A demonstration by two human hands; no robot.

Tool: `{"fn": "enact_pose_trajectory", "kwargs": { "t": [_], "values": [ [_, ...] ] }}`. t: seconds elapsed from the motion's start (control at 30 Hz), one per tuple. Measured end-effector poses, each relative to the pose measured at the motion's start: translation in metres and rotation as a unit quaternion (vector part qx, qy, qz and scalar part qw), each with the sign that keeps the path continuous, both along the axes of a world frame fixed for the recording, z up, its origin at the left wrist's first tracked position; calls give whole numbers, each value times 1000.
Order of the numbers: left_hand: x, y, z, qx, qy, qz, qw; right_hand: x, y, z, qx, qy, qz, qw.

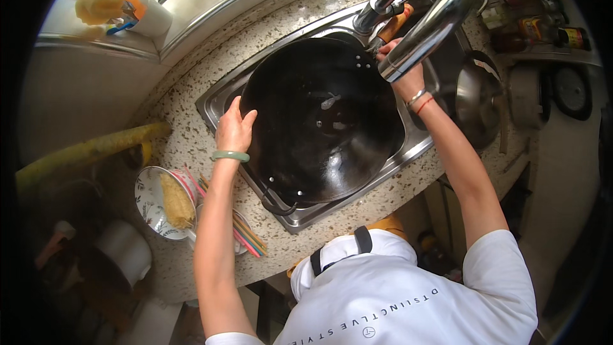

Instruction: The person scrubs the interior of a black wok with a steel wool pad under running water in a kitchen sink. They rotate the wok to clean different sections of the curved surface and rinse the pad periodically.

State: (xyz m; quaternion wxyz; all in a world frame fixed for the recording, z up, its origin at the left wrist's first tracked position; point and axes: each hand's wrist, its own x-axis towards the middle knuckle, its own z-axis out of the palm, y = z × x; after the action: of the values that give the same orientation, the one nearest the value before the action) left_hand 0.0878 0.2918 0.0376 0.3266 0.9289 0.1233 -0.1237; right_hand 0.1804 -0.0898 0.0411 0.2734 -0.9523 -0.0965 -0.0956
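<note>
A large black wok point(300, 108) with some water in its bottom lies in the stainless steel sink, its inside facing up. My left hand point(235, 126) grips its left rim, thumb over the edge and the other fingers mostly hidden beyond it. At the far right of the wok, my right hand point(407, 73) is closed at the base of its wooden handle point(397, 22). The chrome faucet point(434, 25) passes in front of that hand and hides part of it. A small black loop handle point(276, 209) sits on the near left rim.
The sink's steel rim point(294, 222) borders the speckled counter point(182, 86). A steel pot point(479, 99) stands at the right. At the left are a patterned white bowl point(148, 207) with a yellowish sponge-like piece point(175, 201) and several colored chopsticks point(250, 236). Jars point(536, 29) line the far right.
</note>
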Motion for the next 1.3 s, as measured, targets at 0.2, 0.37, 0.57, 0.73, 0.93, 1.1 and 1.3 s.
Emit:
{"fn": "enact_pose_trajectory", "kwargs": {
  "t": [0.2,0.37,0.57,0.73,0.93,1.1,1.3],
  "values": [
    [-3,-2,-2,-18,0,9,1000,-50,88,-45,96,-61,-5,993],
    [-12,-4,-9,-101,-63,2,993,-71,192,-60,167,-53,42,984],
    [-35,-5,-6,-121,-55,12,991,-58,163,-44,61,-46,52,996],
    [-42,-18,5,-98,-78,19,992,-76,181,-51,96,-45,34,994],
    [-46,-19,20,-117,-58,27,991,-78,170,-39,101,-16,67,992],
    [-49,-22,21,-87,-92,18,992,-82,185,-51,149,-41,8,988],
    [-49,-25,23,-106,-58,33,992,-80,180,-42,117,-14,18,993]
  ]
}}
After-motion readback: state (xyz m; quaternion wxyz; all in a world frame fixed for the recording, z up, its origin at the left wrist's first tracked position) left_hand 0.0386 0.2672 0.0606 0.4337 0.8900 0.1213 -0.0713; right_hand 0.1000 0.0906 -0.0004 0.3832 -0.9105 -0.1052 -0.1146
